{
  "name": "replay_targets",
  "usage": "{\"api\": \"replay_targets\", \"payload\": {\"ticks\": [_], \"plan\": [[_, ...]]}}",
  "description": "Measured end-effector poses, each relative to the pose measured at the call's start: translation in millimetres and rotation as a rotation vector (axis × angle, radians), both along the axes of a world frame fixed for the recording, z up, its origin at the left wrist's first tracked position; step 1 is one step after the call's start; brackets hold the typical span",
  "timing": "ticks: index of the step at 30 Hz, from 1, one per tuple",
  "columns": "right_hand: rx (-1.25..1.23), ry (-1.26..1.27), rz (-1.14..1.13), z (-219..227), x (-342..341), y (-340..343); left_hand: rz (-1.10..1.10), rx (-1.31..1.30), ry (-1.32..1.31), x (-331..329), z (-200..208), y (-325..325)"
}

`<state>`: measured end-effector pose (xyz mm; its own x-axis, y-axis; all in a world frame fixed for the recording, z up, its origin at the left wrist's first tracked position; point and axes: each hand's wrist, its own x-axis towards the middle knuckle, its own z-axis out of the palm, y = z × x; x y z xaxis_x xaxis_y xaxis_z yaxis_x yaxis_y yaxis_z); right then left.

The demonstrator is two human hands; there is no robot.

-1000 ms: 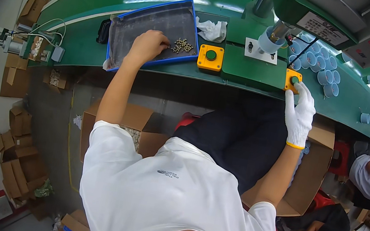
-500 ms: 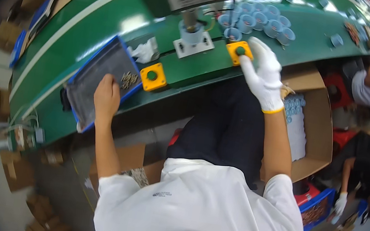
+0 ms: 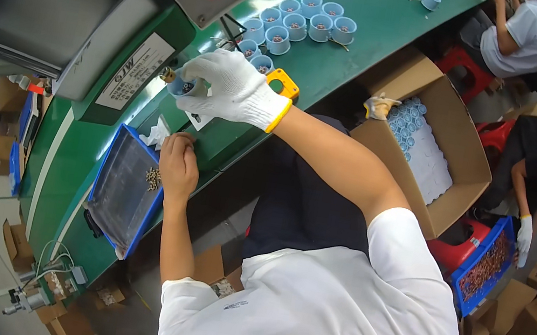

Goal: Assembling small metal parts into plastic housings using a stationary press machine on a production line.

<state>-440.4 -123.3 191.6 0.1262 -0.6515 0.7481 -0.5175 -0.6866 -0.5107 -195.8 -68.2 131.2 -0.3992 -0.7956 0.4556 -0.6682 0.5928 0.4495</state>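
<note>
My right hand, in a white glove with a yellow cuff, reaches across to the press. Its fingers curl around a light-blue cup just beneath the press's brass-coloured tip; small parts show inside the cup. My bare left hand has its fingers bent together beside the blue-rimmed tray; what they may hold is hidden. Small brass-coloured pieces lie in the tray near that hand. Crumpled white plastic rests by the tray's far corner. Beyond my right wrist sits a yellow button box.
Several filled light-blue cups stand on the green table. To my right is an open cardboard box holding light-blue pieces. A blue bin of copper-coloured parts lies farther right, near two co-workers.
My right hand has left the yellow button box and moved left to the cup at the press. My left hand has come away from the tray's inside to its near right edge. The view has turned.
</note>
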Motion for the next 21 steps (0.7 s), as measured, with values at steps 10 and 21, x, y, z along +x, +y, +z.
{"api": "replay_targets", "payload": {"ticks": [10, 21], "plan": [[-0.012, -0.030, 0.168, 23.9, -54.0, -16.6, -0.003, 0.046, 0.208, 6.3, 0.7, -1.6], [0.669, 0.108, 0.103, -7.5, -187.6, -108.6, -0.080, 0.246, 0.260, 8.4, 11.2, 2.6]]}}
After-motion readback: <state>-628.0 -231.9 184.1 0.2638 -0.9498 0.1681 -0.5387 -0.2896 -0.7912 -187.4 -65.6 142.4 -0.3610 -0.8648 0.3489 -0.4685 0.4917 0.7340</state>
